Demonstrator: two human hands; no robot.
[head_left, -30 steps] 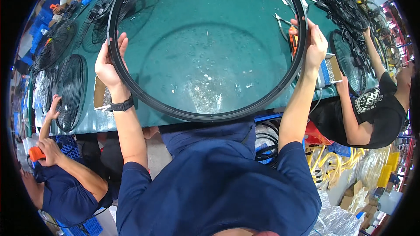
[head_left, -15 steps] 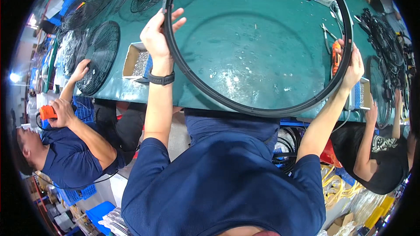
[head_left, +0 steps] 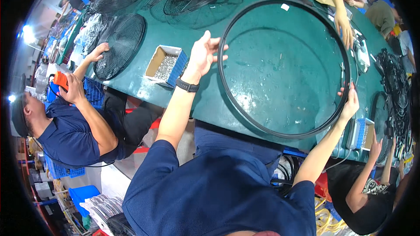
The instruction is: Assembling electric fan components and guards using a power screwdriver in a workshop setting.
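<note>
I'm steadying the big black rubber ring [head_left: 280, 133] flat on the green desk [head_left: 280, 70]: left hand [head_left: 202, 54] spread open at its rim, right hand [head_left: 350, 104] pinching it; next, seat it evenly.

Large thin black ring [head_left: 245, 118], round, flat over the green table [head_left: 280, 65]

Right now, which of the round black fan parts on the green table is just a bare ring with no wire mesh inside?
The big black ring held between the left hand and right hand. The green table shows through it, while the fan guards farther left are filled with wire mesh.
</note>
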